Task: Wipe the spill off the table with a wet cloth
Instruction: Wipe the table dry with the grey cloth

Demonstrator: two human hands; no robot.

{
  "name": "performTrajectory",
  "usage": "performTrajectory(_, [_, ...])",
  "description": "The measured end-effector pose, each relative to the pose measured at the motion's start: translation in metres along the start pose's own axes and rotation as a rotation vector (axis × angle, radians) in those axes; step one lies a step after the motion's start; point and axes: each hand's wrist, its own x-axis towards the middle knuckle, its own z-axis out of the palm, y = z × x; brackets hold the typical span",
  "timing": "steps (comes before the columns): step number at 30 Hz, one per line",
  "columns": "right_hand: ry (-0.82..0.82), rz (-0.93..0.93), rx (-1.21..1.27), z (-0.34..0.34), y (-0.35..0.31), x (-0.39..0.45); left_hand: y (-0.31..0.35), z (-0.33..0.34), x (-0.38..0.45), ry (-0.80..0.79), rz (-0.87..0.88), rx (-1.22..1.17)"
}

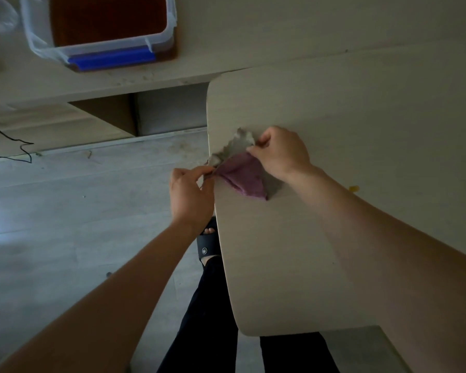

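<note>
Both sets of fingers are pinched on one cloth: the left hand grips a corner at the worktop's left edge, the right hand holds another corner farther in. Purple on one face and grey-white on the other, the cloth is stretched between them, its lower fold on the pale surface. A small yellow spot lies beside the right forearm. Beyond, a clear plastic container with a blue clip sits on a shelf.

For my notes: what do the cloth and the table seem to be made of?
Cloth: soft woven fabric, purple one side, grey the other; it folds and drapes between both hands. Table: probably laminated board with a matte pale wood-grain finish; smooth, rounded corners.
</note>
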Motion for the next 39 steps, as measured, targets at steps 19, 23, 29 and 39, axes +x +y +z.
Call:
performTrajectory(19, [0.389, -0.057, 0.536, -0.053, 0.015, -0.026, 0.052, -0.027, 0.046, -0.126, -0.501, -0.951])
performTrajectory(23, [0.321, -0.067, 0.557, -0.064, 0.018, -0.029, 0.062, -0.030, 0.053, -0.171, -0.376, -0.790])
performTrajectory(29, [0.297, -0.143, 0.293, -0.071, 0.029, -0.034, 0.061, -0.027, 0.063, -0.079, -0.126, -0.344])
performTrajectory(39, [0.301, -0.116, 0.102, -0.084, 0.046, -0.031, 0.060, -0.021, 0.061, -0.327, 0.068, -0.137])
